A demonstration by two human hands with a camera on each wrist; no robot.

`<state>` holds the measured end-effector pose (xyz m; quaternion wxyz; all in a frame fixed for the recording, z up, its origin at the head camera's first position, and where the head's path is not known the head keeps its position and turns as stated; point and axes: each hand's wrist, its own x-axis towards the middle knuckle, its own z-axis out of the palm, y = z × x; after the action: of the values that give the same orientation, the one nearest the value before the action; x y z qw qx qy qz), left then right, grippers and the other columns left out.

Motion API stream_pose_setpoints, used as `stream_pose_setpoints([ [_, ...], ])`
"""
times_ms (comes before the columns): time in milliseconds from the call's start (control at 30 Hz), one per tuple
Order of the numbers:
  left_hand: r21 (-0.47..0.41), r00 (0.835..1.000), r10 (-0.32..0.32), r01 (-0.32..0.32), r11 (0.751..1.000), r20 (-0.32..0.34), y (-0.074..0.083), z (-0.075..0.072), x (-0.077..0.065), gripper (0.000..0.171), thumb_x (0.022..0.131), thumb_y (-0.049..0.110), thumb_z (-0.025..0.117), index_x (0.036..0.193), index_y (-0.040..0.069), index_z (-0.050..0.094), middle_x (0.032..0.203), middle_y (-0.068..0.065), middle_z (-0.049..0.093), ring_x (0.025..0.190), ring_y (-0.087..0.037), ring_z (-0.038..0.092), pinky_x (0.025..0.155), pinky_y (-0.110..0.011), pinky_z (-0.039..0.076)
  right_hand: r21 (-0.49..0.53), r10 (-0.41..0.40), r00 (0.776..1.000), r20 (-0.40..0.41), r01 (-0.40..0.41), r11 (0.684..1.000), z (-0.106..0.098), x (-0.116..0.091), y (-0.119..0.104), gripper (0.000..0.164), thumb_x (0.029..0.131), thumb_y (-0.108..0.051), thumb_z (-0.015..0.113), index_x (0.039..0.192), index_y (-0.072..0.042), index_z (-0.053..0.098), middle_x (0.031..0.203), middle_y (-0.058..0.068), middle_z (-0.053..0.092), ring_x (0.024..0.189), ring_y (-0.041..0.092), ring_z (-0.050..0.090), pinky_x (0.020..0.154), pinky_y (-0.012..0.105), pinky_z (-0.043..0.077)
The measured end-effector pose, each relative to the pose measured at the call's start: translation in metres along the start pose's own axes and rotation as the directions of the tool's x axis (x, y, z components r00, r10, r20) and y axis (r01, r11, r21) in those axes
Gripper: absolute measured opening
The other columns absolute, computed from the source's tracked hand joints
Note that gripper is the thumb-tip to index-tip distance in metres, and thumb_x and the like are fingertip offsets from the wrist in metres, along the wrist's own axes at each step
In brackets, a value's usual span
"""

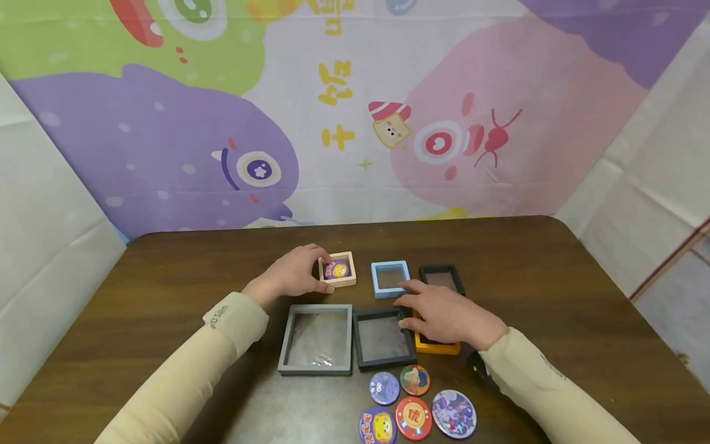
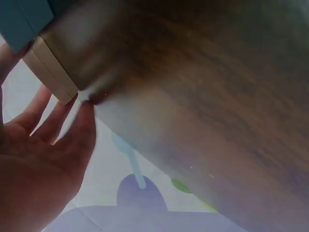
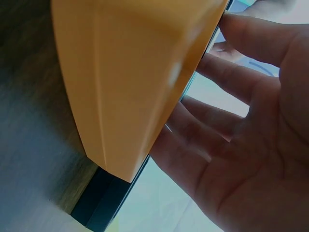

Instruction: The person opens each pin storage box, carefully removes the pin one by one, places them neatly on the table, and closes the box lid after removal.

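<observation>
My left hand (image 1: 296,271) holds a small cream frame (image 1: 347,282) by its left side, with the thumb at the near edge and a finger over the far corner. Inside that frame lies a round purple and yellow badge (image 1: 336,269). The left wrist view shows fingers against the frame's side (image 2: 50,72). My right hand (image 1: 446,311) rests loosely over an orange frame (image 1: 438,349) and the right edge of a black frame (image 1: 383,339), its fingers spread and pinching nothing. Its fingertips are close to a light blue frame (image 1: 391,292). The orange frame is partly hidden under it.
A large grey frame (image 1: 316,371) lies left of the black one. Another dark frame (image 1: 442,277) sits behind my right hand. Several round badges, including a red one (image 1: 413,418) and a shiny purple one (image 1: 453,414), lie at the near side of the wooden table (image 1: 183,277).
</observation>
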<state>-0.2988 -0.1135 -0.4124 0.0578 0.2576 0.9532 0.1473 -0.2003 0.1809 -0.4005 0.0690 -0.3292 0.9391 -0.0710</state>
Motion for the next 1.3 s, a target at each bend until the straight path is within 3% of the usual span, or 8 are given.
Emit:
stream_pose_setpoints([
  [167,-0.067,0.991,0.031,-0.04,0.997,-0.127,0.006,-0.004,-0.006,0.055,0.069,0.048,0.073,0.11,0.014,0.061,0.114,0.001,0.055,0.101,-0.018,0.051,0.088,-0.035,0.041,0.008,0.004,1.0,0.0,-0.004,1.0,0.001,-0.001,0.0,0.042,0.091,-0.04,0.053,0.125,-0.016,0.057,0.139,0.014,0.04,0.11,0.027,0.053,0.091,0.042,0.042],
  [300,-0.226,0.972,0.02,-0.075,0.971,-0.235,0.019,-0.011,-0.019,0.053,0.07,0.052,0.071,0.108,0.017,0.061,0.108,0.003,0.056,0.096,-0.017,0.055,0.079,-0.032,0.044,0.003,0.003,1.0,-0.006,-0.003,1.0,0.002,0.0,-0.001,0.041,0.091,-0.04,0.053,0.124,-0.017,0.058,0.139,0.014,0.04,0.11,0.027,0.053,0.091,0.041,0.042],
  [533,-0.553,0.964,-0.013,-0.141,0.821,-0.265,0.045,-0.013,-0.049,0.047,0.071,0.044,0.074,0.108,0.019,0.058,0.102,0.002,0.059,0.082,-0.014,0.061,0.069,-0.029,0.05,0.008,0.012,1.0,0.003,-0.012,1.0,0.001,0.0,-0.002,0.041,0.092,-0.04,0.052,0.125,-0.017,0.057,0.141,0.014,0.038,0.111,0.027,0.053,0.091,0.041,0.042],
  [833,-0.685,0.937,0.054,-0.292,0.667,-0.346,0.083,-0.021,-0.084,0.038,0.076,0.03,0.073,0.107,0.016,0.056,0.118,0.002,0.057,0.095,-0.016,0.056,0.077,-0.037,0.048,-0.001,0.051,0.999,-0.012,-0.051,0.999,0.0,0.0,0.0,0.047,0.09,-0.043,0.054,0.131,-0.021,0.052,0.146,0.011,0.031,0.097,0.018,0.059,0.084,0.035,0.046],
  [967,-0.702,0.916,0.055,-0.343,0.624,-0.398,0.096,-0.026,-0.094,0.034,0.077,0.024,0.073,0.105,0.016,0.055,0.12,0.004,0.057,0.098,-0.014,0.056,0.075,-0.036,0.048,0.013,0.065,0.983,-0.174,-0.064,0.998,-0.008,-0.002,-0.003,0.047,0.09,-0.043,0.054,0.13,-0.019,0.052,0.144,0.006,0.033,0.085,0.008,0.059,0.077,0.03,0.048],
  [1067,-0.709,0.902,0.053,-0.373,0.599,-0.429,0.105,-0.028,-0.098,0.032,0.078,0.021,0.072,0.104,0.015,0.054,0.119,0.003,0.057,0.1,-0.015,0.056,0.073,-0.037,0.049,0.162,0.075,0.917,-0.393,-0.011,0.987,-0.019,-0.007,-0.012,0.038,0.09,-0.036,0.056,0.124,-0.017,0.055,0.133,0.0,0.044,0.09,0.007,0.057,0.076,0.028,0.048],
  [1167,-0.709,0.894,0.055,-0.388,0.589,-0.444,0.113,-0.028,-0.101,0.031,0.078,0.02,0.072,0.103,0.015,0.054,0.119,0.003,0.056,0.101,-0.014,0.056,0.072,-0.037,0.049,0.441,0.127,0.829,-0.544,0.154,0.884,-0.033,-0.016,-0.029,0.031,0.091,-0.027,0.056,0.121,-0.019,0.054,0.125,-0.005,0.049,0.099,0.009,0.055,0.078,0.029,0.048],
  [1300,-0.716,0.89,0.037,-0.389,0.58,-0.454,0.119,-0.028,-0.106,0.031,0.077,0.019,0.072,0.103,0.015,0.055,0.118,0.004,0.056,0.102,-0.014,0.056,0.071,-0.037,0.049,0.652,0.132,0.779,-0.613,0.405,0.641,-0.046,-0.026,-0.057,0.036,0.09,-0.008,0.054,0.125,-0.013,0.049,0.133,0.001,0.043,0.118,0.018,0.045,0.093,0.041,0.04],
])
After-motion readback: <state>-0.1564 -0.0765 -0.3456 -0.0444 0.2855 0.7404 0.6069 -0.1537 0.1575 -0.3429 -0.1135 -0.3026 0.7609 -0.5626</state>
